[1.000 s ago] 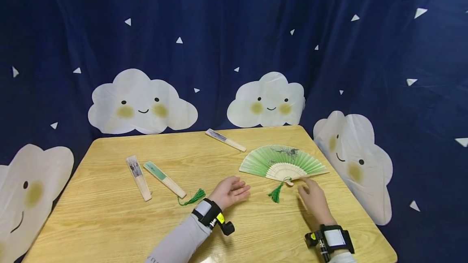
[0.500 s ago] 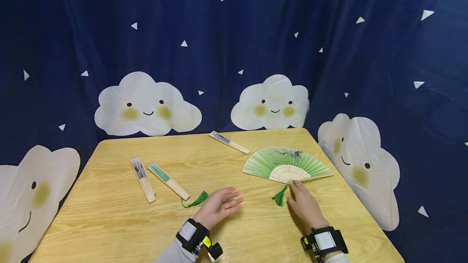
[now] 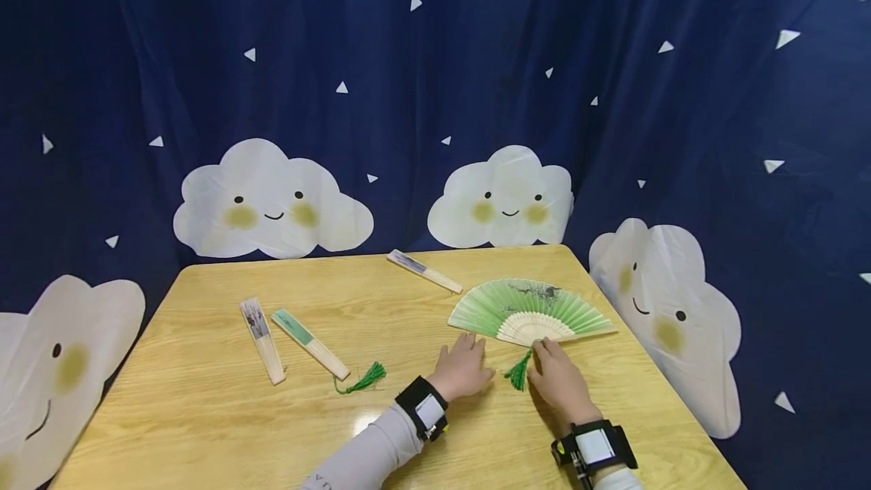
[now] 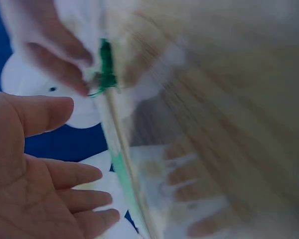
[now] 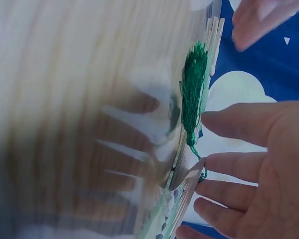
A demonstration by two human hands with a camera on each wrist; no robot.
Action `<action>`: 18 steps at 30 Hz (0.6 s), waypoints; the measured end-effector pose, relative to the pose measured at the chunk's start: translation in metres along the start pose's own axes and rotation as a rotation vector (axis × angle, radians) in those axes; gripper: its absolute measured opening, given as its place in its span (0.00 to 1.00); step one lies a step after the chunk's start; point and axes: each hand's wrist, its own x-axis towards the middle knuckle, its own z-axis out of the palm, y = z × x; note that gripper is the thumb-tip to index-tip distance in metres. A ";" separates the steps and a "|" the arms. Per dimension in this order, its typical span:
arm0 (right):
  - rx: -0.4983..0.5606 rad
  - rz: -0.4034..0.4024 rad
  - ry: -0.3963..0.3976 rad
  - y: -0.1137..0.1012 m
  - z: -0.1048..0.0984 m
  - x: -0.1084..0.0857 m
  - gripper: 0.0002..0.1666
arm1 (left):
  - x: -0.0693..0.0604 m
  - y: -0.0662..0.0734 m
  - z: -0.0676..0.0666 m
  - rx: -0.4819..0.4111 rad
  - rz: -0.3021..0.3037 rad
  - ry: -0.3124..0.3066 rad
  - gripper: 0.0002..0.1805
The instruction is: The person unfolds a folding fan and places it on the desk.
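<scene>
Green fan (image 3: 534, 310) spread on the table (image 3: 204, 429).
The right hand (image 3: 561, 383) touches its pivot end with extended fingers, thumb apart; the left hand (image 3: 464, 369), fingers spread and holding nothing, is near the tassel (image 3: 519, 373).

From the head, looking forward and down from farthest back, across the tabletop (image 3: 204, 437) to the curtain (image 3: 395, 44). From the left wrist, very near, turned sideways, facing past the left hand (image 4: 35, 179), low along the tabletop. From the right wrist, equally near, also sideways, facing past the right hand (image 5: 256, 169). Sharing, in all three views, both hands, the spread fan (image 3: 520, 305) and its green tassel (image 3: 519, 373).
</scene>
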 end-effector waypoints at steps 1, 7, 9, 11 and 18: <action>-0.005 0.000 0.002 0.000 -0.001 0.000 0.31 | 0.006 0.004 0.003 0.038 -0.001 -0.003 0.34; -0.037 -0.001 -0.006 0.000 0.000 0.005 0.31 | 0.032 0.007 0.014 0.153 -0.017 -0.046 0.35; -0.049 0.001 -0.014 -0.001 -0.001 0.008 0.31 | 0.038 0.006 0.015 0.166 -0.025 -0.056 0.35; -0.057 0.007 -0.020 -0.001 -0.001 0.011 0.31 | 0.044 0.006 0.015 0.171 -0.036 -0.075 0.35; -0.060 0.018 -0.059 0.012 -0.004 0.030 0.33 | 0.063 0.011 0.007 0.163 -0.073 -0.126 0.35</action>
